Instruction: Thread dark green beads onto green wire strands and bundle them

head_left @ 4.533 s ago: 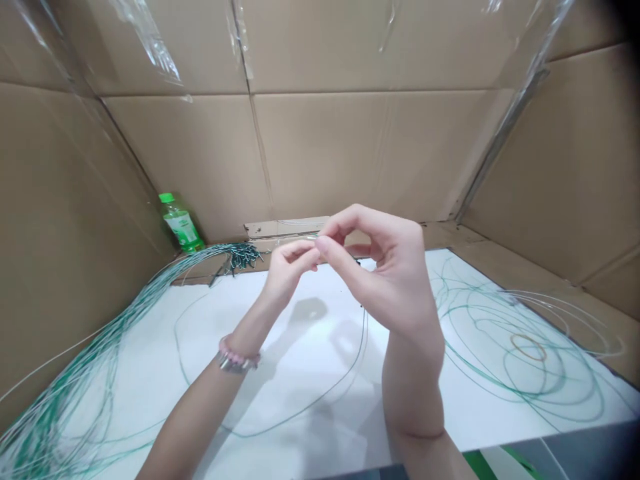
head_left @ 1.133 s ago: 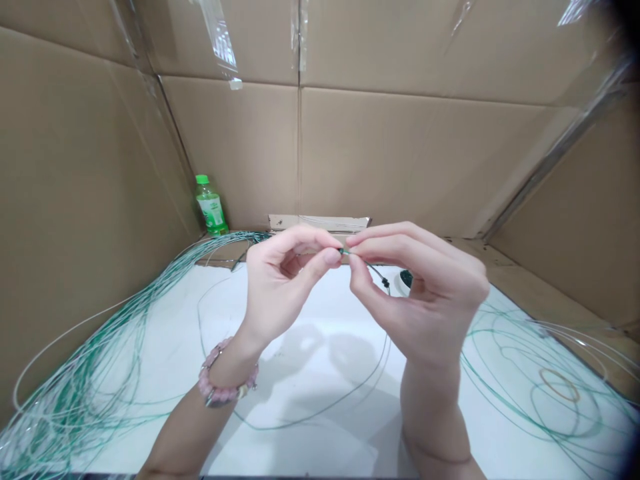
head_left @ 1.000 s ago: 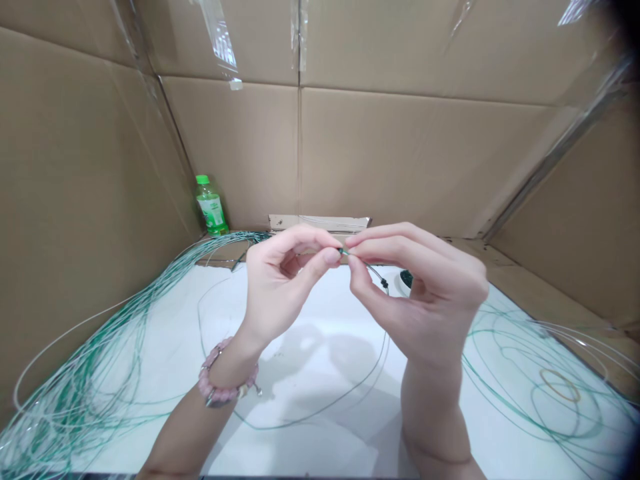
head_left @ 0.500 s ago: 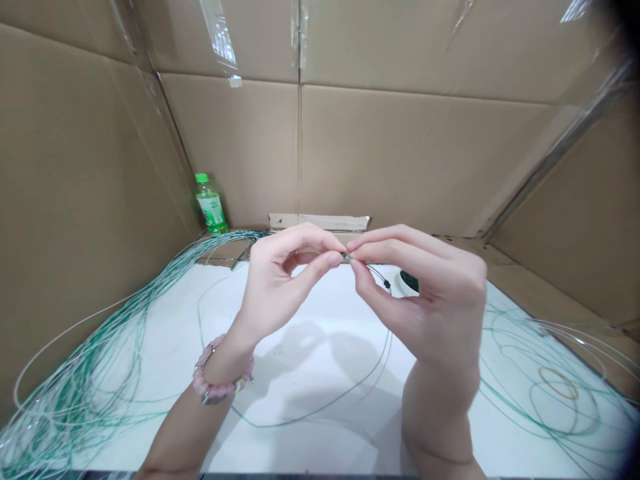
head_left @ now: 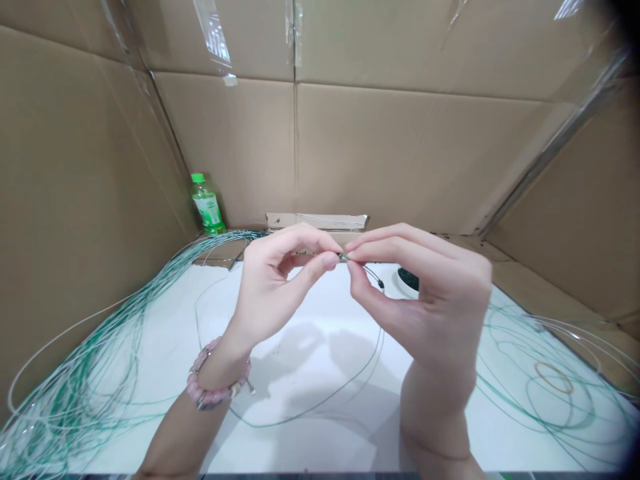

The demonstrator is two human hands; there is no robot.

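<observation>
My left hand [head_left: 273, 290] and my right hand [head_left: 435, 300] are raised over the white tabletop [head_left: 295, 373], fingertips almost touching. Between them is a thin green wire [head_left: 345, 256] with a tiny dark piece on it, pinched from both sides by thumb and fingers. Past my right fingertips the wire runs on to a small black bead-like part [head_left: 381, 284]. From there a green strand [head_left: 345, 386] droops in a wide loop across the table. My fingers cover much of the pinched spot. A pink beaded bracelet [head_left: 216, 399] circles my left wrist.
A thick bundle of green wires [head_left: 113, 340] lies along the left. Loose coils [head_left: 545, 417] and a yellowish ring [head_left: 554, 378] lie at right. Behind my right hand stands a white bowl [head_left: 399, 287] with dark contents. A green bottle [head_left: 208, 208] stands by the cardboard wall [head_left: 375, 153].
Both hands keep the same pinch on the wire, with barely any shift of the fingers. The whole view has slid slightly, so the surroundings appear a little further left.
</observation>
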